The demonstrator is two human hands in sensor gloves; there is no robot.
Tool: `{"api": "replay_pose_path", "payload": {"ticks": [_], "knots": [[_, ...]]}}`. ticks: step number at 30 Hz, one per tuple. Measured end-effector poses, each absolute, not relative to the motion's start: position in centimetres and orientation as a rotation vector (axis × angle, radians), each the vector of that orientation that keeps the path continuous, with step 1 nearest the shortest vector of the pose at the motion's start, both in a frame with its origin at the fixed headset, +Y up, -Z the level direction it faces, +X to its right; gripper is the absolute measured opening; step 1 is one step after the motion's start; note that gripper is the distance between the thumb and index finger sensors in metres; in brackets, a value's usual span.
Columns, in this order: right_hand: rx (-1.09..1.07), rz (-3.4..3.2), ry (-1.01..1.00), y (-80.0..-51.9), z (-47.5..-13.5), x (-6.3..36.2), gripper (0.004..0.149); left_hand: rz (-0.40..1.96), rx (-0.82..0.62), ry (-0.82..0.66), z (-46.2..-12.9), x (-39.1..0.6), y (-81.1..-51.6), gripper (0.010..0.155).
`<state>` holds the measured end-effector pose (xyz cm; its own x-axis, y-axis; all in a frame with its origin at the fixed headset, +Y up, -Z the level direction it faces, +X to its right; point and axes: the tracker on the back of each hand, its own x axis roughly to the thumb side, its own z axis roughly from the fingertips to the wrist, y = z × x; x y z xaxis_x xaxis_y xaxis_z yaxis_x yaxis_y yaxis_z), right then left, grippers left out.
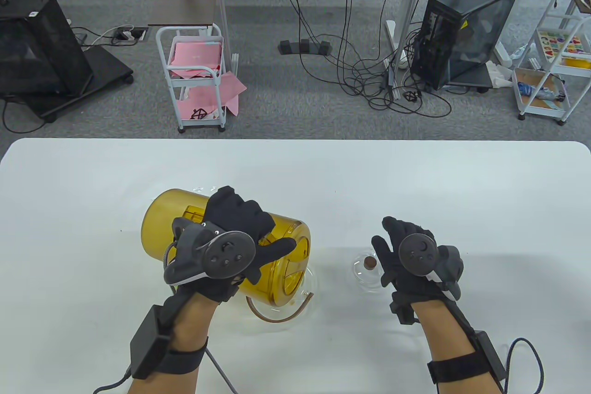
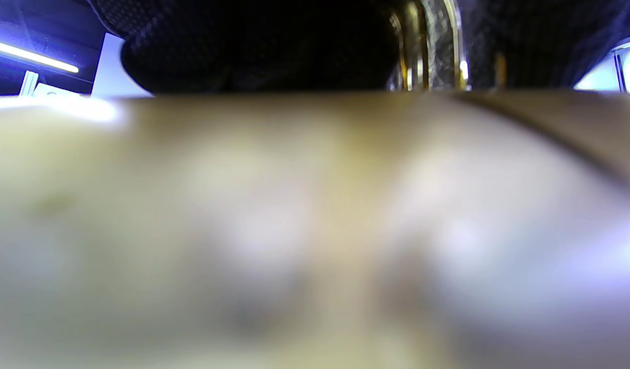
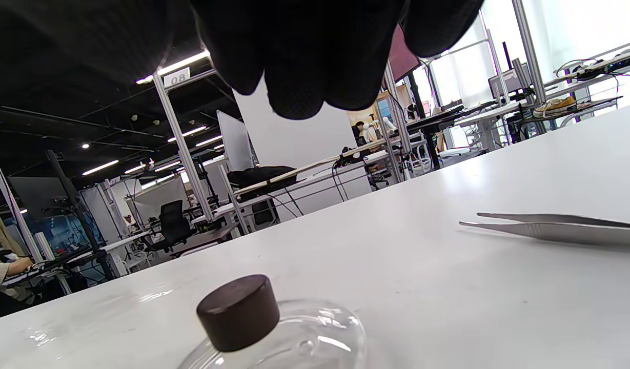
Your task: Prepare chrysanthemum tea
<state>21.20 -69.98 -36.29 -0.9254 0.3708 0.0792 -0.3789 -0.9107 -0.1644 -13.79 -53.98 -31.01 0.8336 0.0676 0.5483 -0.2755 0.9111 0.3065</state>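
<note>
My left hand (image 1: 231, 237) grips the smooth amber plastic jug (image 1: 221, 241); right hand (image 1: 406, 255) hangs loosely spread. Only the right wrist view shows steel tweezers (image 3: 555, 228).

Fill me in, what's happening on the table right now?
The left hand grips a yellow jug and holds it tipped on its side over a glass teapot below its mouth, as if pouring; no liquid can be made out. The right hand hovers with relaxed fingers just above a glass lid with a brown knob, which lies on the table, not on the pot. Tweezers lie untouched on the table beyond the lid.
</note>
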Motion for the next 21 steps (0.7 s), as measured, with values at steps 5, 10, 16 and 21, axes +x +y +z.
{"api": "replay_pose_path", "payload": {"ticks": [5, 10, 16, 21], "knots": [[0.068, 2.747, -0.243, -69.98, -36.27, 21.15, 0.062, 0.183, 0.387, -0.557, -30.97, -13.7, -53.96, 0.054], [0.067, 2.744, -0.245, -69.94, -36.28, 21.12, 0.063, 0.167, 0.389, -0.561, -30.87, -13.34, -54.0, 0.054], [0.068, 2.746, -0.243, -69.96, -36.28, 21.1, 0.063, 0.162, 0.391, -0.56, -30.82, -13.21, -53.98, 0.054], [0.069, 2.746, -0.243, -69.95, -36.28, 21.09, 0.063, 0.158, 0.396, -0.561, -30.78, -13.1, -53.97, 0.054]]}}
